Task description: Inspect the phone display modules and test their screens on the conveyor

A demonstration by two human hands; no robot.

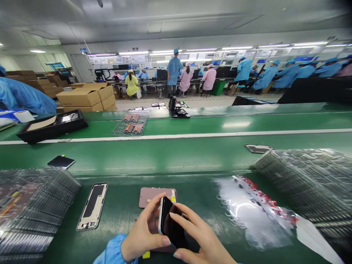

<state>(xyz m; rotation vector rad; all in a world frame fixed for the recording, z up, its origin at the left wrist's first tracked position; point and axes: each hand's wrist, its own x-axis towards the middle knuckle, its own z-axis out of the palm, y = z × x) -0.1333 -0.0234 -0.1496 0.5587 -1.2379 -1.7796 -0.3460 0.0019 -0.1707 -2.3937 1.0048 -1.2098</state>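
Note:
A black-faced smartphone point(172, 224) with a silver edge is tilted up between my two hands at the front of the green bench. My left hand point(147, 227) wraps its left edge, with the thumb along the lower side. My right hand point(199, 234) grips it from the right, fingers on the dark glass and thumb below. Behind the phone lies a pinkish-brown panel point(154, 194) with yellow tabs, partly covered by my fingers. Left of my hands rests a pale phone frame point(92, 207) with a dark inner area.
Clear plastic trays are stacked at left point(55, 209) and right point(310, 183). A heap of clear film pieces with red tabs point(255, 212) lies right of my hands. Across the green conveyor sit a phone point(61, 161), a phone frame point(258, 148) and a black tray point(55, 126). Several people work beyond.

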